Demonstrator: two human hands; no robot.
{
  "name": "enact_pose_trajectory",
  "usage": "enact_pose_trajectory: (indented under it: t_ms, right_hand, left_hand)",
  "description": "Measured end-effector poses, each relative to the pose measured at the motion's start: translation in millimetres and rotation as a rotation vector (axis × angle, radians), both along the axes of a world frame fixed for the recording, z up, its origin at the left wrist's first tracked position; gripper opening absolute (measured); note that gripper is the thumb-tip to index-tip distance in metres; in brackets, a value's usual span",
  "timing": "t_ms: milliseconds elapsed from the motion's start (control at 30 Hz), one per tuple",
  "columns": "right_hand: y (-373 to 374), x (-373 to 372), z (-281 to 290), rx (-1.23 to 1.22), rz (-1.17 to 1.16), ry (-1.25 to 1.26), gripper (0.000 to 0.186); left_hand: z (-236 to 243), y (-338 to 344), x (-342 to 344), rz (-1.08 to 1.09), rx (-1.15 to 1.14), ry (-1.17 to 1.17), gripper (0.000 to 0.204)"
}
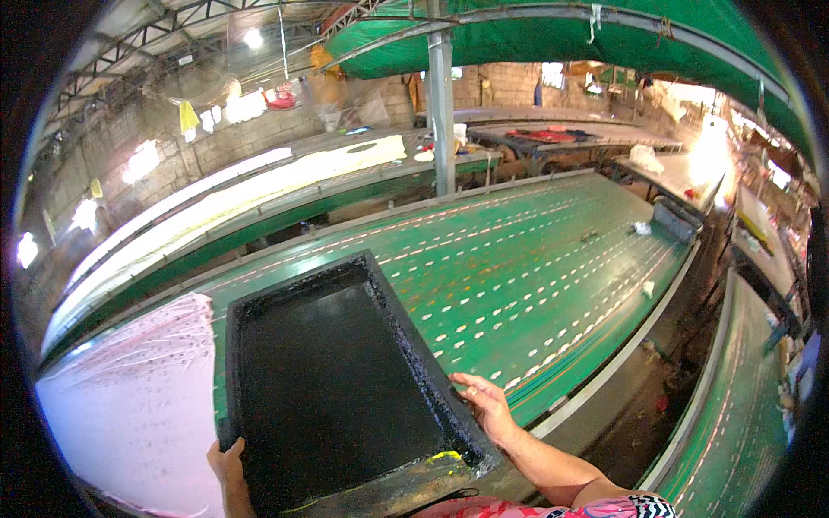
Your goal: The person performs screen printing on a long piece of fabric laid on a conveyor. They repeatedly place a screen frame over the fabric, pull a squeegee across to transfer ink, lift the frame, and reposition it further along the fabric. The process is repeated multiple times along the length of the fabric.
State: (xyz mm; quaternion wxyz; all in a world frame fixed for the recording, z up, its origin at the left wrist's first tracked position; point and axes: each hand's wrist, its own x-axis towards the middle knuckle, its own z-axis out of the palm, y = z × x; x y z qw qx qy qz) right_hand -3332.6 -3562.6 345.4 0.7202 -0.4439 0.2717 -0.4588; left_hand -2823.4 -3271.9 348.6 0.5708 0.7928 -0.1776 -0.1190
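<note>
Pointing lengthwise forward-left, the black panel (332, 384) has left hand (228, 464) gripping, right hand (486, 409) loosely uncurled.

Head camera, fisheye, one: seen worn close beside the green table (518, 276), facing down and out across it.

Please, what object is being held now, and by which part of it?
The black framed panel: the left hand grips it low on its left side; the right hand touches its right side.
</note>
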Motion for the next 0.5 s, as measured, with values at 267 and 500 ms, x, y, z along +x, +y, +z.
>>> enact_pose_trajectory:
  t_ms: [267, 500]
  right_hand:
    - [-46, -47, 3, 0.063, 0.007, 0.006, 0.051]
    - [-116, -119, -14, -0.038, -0.008, 0.027, 0.052]
  left_hand:
    - [-33, -57, -44, 0.042, 0.099, -0.022, 0.021]
    - [-12, -117, -132, 0.060, -0.109, 0.030, 0.018]
